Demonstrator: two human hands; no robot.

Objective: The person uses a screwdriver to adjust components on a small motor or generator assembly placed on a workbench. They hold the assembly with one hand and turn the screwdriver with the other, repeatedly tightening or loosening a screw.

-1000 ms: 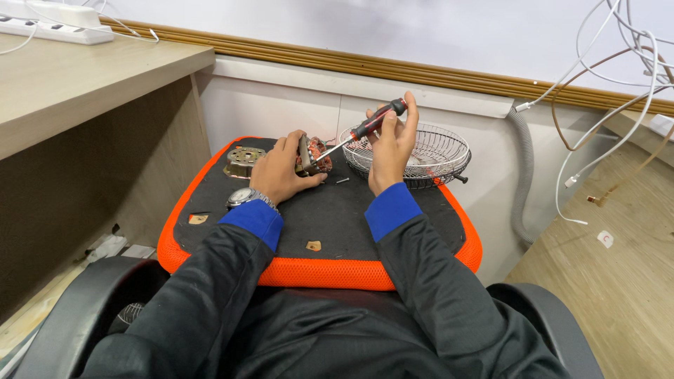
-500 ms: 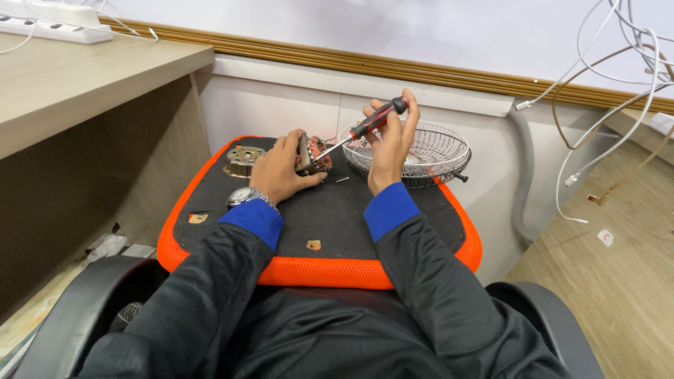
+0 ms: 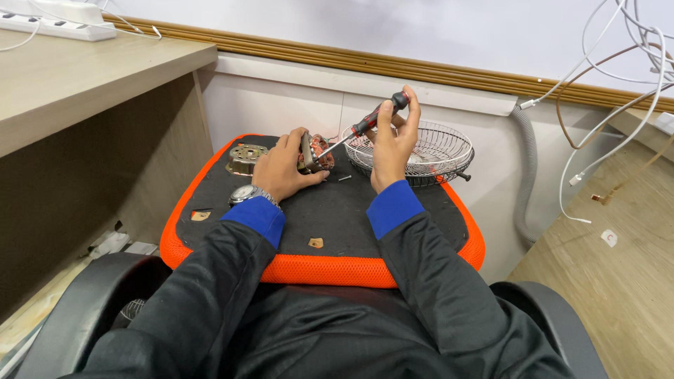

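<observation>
A: Item one, left hand (image 3: 284, 167)?
B: Closed around a small motor part (image 3: 316, 151), metal frame with copper-coloured windings, held down on the black pad (image 3: 337, 210) with the orange rim. A wristwatch (image 3: 243, 193) sits on that wrist, above a blue cuff.

A: Item two, right hand (image 3: 390, 144)?
B: Raised above the pad, fingers wrapped round the red-and-black handle of a screwdriver (image 3: 365, 126). The shaft slants down and to the left; its tip meets the motor part just beside the left thumb.

A: Position of the motor part relative to both hands?
B: Inside the left grip, left of and below the right hand, joined to it only by the screwdriver.

A: Other entries?
B: A wire fan guard (image 3: 414, 151), round, lying on the pad's far right, directly behind the right hand. A round metal housing piece (image 3: 246, 158) at the far left, just beside the left hand. A loose screw (image 3: 344, 178) between the hands. Two small tan patches on the pad's near side.
</observation>
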